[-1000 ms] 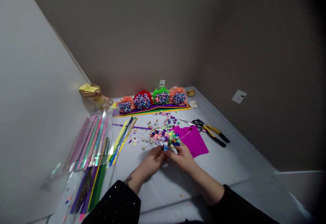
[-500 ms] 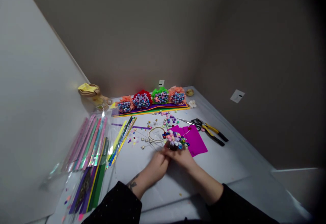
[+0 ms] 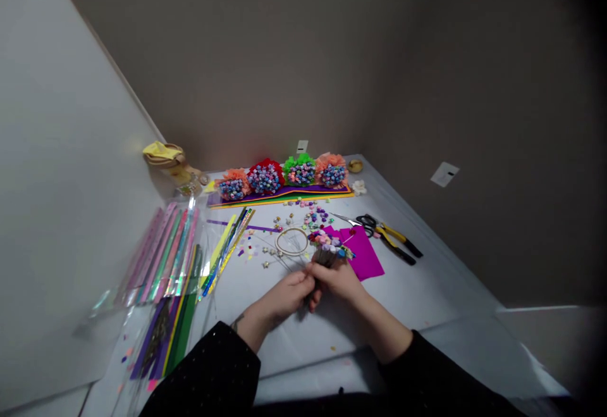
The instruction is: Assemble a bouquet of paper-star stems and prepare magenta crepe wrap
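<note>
The person's left hand [image 3: 283, 295] and right hand [image 3: 337, 280] are pressed close together above a white-covered table [image 3: 429, 316], their fingers curled and pinching the gathered stems of a bunch of colourful paper stars [image 3: 328, 240]. The bunch stands roughly upright just above the hands, beside the edge of a magenta paper sheet [image 3: 365, 255]. Just left of it lies a thin gold hoop [image 3: 292, 242], with loose paper stars [image 3: 313, 216] scattered beyond. Black-handled scissors [image 3: 365, 221] and yellow-handled pliers [image 3: 398, 241] lie to the right. Farther back, 4 paper-star bouquets [image 3: 284, 176] edged with ruffled tissue sit in a row on coloured sheets. Packets of shiny paper strips [image 3: 164, 252] lie at the left.
</note>
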`<state>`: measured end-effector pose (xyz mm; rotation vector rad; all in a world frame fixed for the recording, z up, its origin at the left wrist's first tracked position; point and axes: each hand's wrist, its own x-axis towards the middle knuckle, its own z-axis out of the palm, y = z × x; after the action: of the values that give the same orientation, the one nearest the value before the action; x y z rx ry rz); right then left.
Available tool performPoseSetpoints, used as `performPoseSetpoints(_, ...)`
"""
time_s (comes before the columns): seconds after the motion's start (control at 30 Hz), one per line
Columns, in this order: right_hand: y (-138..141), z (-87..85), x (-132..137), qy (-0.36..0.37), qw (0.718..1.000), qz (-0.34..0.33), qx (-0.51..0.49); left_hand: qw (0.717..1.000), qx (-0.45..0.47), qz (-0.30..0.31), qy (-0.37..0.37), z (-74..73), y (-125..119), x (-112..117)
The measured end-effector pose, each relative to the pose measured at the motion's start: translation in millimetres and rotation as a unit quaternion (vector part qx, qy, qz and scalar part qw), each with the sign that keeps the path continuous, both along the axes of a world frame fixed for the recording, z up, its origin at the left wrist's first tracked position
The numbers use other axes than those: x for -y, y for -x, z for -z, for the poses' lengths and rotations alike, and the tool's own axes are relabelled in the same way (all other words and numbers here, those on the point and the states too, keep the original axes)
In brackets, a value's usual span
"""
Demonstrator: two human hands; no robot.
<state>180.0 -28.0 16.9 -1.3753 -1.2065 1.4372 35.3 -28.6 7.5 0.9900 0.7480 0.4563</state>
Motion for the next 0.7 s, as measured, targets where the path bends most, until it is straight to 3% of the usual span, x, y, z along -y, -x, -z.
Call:
performPoseSetpoints(0.1, 3, 0.8, -1, 0.014, 0.999, 0.013, -0.044, 0.997, 0.041, -0.034, 0.047, 3.8, -4, 0)
performPoseSetpoints(0.23, 8, 7.5, -3, 0.022, 0.991, 0.077, -0.111, 0.997, 0.035, -0.059, 0.024, 7.4, -10, 1)
performPoseSetpoints(0.33, 8, 12.2, -4, 0.01, 0.988, 0.115, -0.107, 0.997, 0.03, -0.065, 0.012, 7.4, -12, 2)
performPoseSetpoints(0.5, 7, 6.9, -3, -0.025, 0.996, 0.079, -0.023, 0.995, 0.068, -0.044, 0.064, 4.5, -6, 1)
performPoseSetpoints(0.7, 7, -2.0, -2, 0.008, 0.997, 0.054, -0.046, 0.986, 0.115, -0.007, 0.124, 6.0, 1, -1)
